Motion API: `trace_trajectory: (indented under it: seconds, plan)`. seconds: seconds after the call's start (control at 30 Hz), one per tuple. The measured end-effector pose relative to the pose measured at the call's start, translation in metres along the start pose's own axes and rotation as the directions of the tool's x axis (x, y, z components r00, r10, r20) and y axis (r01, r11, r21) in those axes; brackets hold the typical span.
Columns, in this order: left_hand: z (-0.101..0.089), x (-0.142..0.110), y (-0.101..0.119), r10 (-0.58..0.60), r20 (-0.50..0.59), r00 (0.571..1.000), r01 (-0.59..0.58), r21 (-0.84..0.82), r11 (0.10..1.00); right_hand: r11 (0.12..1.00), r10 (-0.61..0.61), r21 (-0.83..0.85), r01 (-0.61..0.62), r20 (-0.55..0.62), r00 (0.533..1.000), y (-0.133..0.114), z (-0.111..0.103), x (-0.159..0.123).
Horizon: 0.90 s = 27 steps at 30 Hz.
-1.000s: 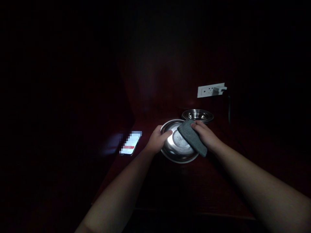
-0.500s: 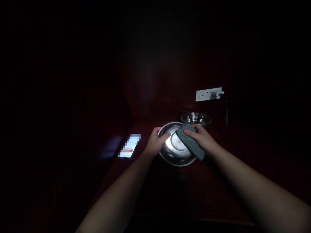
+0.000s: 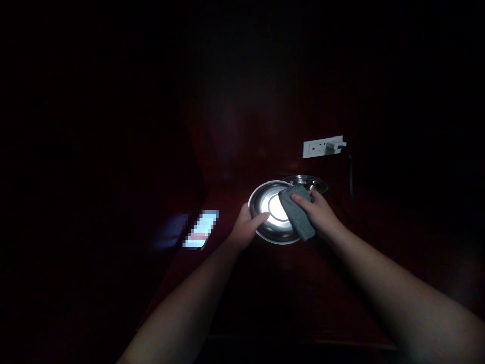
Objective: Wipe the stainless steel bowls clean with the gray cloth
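Observation:
A shiny steel bowl (image 3: 271, 230) is held up over the dark red table, its inside facing me. My left hand (image 3: 248, 226) grips its left rim, thumb laid on the inner wall and fingers behind. On the right side, a folded grey-green cloth (image 3: 299, 212) hangs across the rim and inner wall. My right hand (image 3: 317, 210) is closed on this cloth, thumb on top; its other fingers are hidden behind the cloth and bowl. Just behind stands a second steel dish (image 3: 316, 183), partly covered by the bowl and cloth.
A lit phone (image 3: 200, 230) with a blurred screen lies at the table's left side. On the back wall is a white socket plate (image 3: 322, 146) with a plug and a dark cable (image 3: 350, 174) hanging from it. The surroundings are very dark.
The bowl has risen slightly and tilted more toward me, its bottom now reflecting brightly. The cloth and my right hand have moved with it and cover more of the dish behind.

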<state>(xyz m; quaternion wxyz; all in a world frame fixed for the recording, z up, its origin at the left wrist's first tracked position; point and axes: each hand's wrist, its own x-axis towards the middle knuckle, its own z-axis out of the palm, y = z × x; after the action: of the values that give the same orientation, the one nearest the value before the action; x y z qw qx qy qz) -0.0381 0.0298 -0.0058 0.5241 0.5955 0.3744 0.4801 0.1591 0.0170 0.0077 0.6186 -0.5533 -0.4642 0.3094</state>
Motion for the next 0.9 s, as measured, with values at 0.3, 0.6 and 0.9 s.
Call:
trace_trajectory:
  seconds: [0.3,0.6,0.9]
  plan:
    - [-0.002,0.002,0.014,0.02,-0.026,0.999,-0.018,0.06,0.998,0.999,0.038,0.005,-0.038,0.079,0.996,-0.008,0.001,-0.006]
    - [-0.004,0.003,0.014,0.03,0.008,1.0,-0.03,0.078,0.996,0.999,0.053,0.004,-0.054,0.099,0.994,-0.004,0.0,-0.006]
    - [-0.005,0.001,0.017,0.061,0.008,0.998,-0.061,0.142,0.988,0.999,0.032,0.003,-0.033,0.158,0.987,-0.004,0.0,-0.007]
